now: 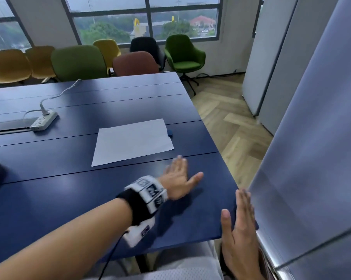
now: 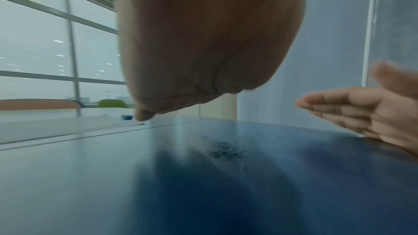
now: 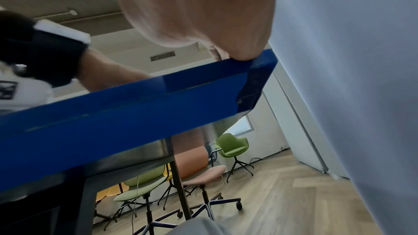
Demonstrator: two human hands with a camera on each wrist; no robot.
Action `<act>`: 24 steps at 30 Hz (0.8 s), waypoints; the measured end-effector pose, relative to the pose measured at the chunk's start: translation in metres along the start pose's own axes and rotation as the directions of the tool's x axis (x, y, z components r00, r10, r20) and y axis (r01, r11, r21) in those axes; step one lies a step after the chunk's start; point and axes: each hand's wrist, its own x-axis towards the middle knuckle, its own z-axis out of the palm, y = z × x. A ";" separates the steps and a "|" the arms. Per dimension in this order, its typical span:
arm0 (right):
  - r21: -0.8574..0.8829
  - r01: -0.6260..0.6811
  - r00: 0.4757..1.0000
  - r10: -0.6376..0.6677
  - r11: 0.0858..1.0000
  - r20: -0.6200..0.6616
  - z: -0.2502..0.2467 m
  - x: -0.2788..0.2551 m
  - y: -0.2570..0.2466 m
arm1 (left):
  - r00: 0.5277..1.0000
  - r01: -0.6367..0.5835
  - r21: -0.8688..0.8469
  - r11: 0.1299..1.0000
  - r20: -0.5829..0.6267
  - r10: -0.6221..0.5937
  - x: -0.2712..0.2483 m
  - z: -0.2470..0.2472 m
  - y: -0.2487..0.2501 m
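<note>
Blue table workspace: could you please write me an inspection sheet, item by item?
Surface: blue table with seams across it.
Job's things: white sheet of paper lying flat, untouched; small blue object beside its right edge.
Clutter: nothing seen.
Grippers: left hand, fingers spread, above the table; right hand, fingers straight, at the table's edge.
Cables: white power strip with a white cable plugged in; black cable at left wrist.
Surroundings: chairs, window, grey partition.

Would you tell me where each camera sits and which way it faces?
Head: on the head, down over table and paper; left hand, right hand show.
Left wrist: under left hand, along the table toward the window; right hand shows.
Right wrist: below the table edge, toward the chairs; left hand shows.
Shared: all show the table.
</note>
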 end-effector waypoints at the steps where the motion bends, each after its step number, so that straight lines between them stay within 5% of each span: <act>1: -0.006 0.024 1.000 -0.023 1.000 0.003 -0.001 0.000 -0.001 | 0.996 0.082 -0.005 0.997 -0.046 -0.082 -0.012 0.002 -0.015; 5: 0.030 0.025 0.998 -0.027 0.999 0.059 -0.004 -0.003 -0.006 | 0.899 0.424 -0.104 0.900 -0.074 -0.432 -0.066 0.028 -0.053; 7: 0.039 0.024 0.996 -0.027 0.999 0.081 -0.006 -0.004 -0.006 | 0.877 0.474 -0.124 0.872 -0.023 -0.480 -0.078 0.045 -0.041; 11: 0.071 0.028 0.995 -0.034 0.997 0.090 -0.008 -0.006 -0.004 | 0.922 0.375 -0.115 0.920 -0.053 -0.383 -0.061 0.066 0.015; 15: 0.151 0.025 0.997 -0.036 0.988 0.071 -0.008 -0.004 -0.003 | 0.991 0.126 -0.140 0.982 -0.030 -0.132 -0.022 0.069 0.070; 18: 0.252 0.001 0.998 -0.016 0.968 0.056 -0.010 -0.003 -0.002 | 0.999 0.033 -0.296 0.955 0.018 -0.029 -0.014 0.057 0.089; 21: 0.268 0.007 0.999 -0.020 0.964 0.048 -0.011 -0.003 -0.003 | 0.978 0.092 -0.344 0.934 -0.145 -0.150 -0.016 0.042 0.058; 24: 0.263 0.020 0.996 -0.041 0.964 0.076 -0.012 -0.005 -0.004 | 0.906 0.326 -0.302 0.896 -0.170 -0.388 -0.032 0.032 0.006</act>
